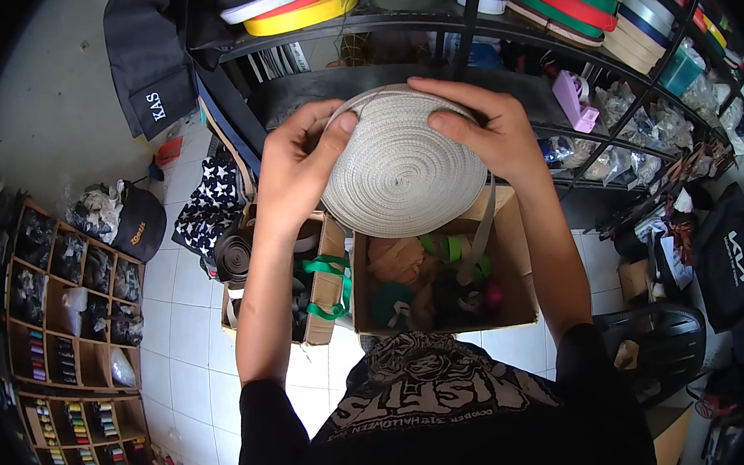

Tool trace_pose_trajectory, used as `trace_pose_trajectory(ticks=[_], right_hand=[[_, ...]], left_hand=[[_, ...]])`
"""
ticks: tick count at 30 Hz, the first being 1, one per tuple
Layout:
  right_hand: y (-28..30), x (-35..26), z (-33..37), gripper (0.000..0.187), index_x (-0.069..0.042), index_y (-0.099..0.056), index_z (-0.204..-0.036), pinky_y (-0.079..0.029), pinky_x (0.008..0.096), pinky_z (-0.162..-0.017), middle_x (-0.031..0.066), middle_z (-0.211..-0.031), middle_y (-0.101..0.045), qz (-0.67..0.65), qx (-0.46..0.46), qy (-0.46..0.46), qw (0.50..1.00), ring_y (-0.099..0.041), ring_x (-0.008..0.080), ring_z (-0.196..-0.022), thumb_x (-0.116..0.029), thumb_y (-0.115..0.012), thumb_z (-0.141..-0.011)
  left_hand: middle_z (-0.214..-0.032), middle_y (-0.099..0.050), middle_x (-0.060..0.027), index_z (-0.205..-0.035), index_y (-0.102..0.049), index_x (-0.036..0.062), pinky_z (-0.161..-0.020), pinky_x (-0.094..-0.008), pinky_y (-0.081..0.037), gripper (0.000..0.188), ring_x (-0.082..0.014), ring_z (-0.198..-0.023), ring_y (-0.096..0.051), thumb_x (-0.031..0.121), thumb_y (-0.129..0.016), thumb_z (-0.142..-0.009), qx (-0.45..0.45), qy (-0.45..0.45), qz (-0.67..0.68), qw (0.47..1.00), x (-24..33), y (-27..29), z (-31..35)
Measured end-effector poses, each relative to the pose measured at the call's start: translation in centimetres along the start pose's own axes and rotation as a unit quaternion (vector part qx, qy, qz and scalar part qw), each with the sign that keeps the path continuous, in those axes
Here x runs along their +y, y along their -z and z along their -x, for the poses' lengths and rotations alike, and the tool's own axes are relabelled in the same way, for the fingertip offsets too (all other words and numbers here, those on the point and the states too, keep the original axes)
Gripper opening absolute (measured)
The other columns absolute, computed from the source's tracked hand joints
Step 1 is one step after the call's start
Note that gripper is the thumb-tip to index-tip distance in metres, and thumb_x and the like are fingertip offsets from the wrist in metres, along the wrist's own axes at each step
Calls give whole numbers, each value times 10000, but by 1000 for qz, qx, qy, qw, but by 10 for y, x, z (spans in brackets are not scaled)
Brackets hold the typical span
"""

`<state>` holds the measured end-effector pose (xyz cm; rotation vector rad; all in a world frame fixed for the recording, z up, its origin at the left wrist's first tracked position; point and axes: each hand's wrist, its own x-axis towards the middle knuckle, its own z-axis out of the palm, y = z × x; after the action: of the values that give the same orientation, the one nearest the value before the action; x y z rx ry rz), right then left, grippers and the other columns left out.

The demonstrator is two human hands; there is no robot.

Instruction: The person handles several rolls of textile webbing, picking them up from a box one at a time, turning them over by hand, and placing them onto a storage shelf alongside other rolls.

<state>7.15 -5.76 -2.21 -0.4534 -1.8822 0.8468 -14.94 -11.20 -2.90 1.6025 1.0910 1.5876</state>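
Head view now: above the far edge of an open cardboard box (pixel 516 281), a grey webbing roll (pixel 406 170) is being gripped, coiled face showing, midway between left hand (pixel 301 158) and right hand (pixel 493 132), fingers being pressed around its rim.

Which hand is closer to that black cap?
Left. The left hand is right of the black cap, holding the grey roll from the left; the right hand is farther, at the roll's right.
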Motion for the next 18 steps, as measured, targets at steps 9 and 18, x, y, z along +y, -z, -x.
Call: trace_pose_trajectory(ticks=[9, 18], right_hand=[[1, -1, -9, 298, -69, -665, -1111, -499, 272, -818, 91, -1033, -690, 10, -21, 14, 1000, -650, 152, -932, -166, -677, -829], [-7, -15, -18, 329, -48, -635, -1155, -472, 263, -856, 94, -1054, -676, 26, 15, 1, 1000, -623, 145, -969, -211, -644, -869]], left_hand=[[-917, -671, -99, -1041, -629, -48, -724, -223, -483, 300, -98, -825, -604, 161, -700, -837, -25, -70, -9, 997, 4, -9, -8], [-905, -673, -112, -1045, -628, -69, -706, -251, -506, 380, -126, -770, -629, 268, -658, -874, 23, 28, 159, 987, 5, -6, -19]])
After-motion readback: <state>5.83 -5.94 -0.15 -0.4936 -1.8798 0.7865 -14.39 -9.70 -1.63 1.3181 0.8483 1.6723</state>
